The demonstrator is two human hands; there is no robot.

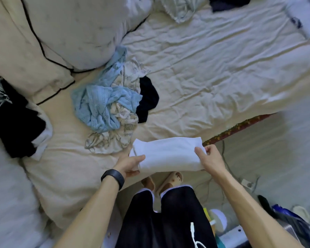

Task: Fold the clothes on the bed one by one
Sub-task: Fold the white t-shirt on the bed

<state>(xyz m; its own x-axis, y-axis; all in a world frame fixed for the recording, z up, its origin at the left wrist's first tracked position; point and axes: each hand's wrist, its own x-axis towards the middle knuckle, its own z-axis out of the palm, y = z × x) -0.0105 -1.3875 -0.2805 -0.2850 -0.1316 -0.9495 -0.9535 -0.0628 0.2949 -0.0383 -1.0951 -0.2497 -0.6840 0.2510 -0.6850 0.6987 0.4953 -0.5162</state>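
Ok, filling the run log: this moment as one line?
white garment: folded, held | left hand: grips left end | right hand: grips right end | blue knit: unfolded on bed

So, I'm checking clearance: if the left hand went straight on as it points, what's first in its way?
The white garment the left hand grips; past that, likely just bedsheet; depth unclear.

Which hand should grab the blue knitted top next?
Probably the left. The left hand holds the folded white garment at the end beside the pile where the blue top lies. The right hand holds the opposite end, farther away.
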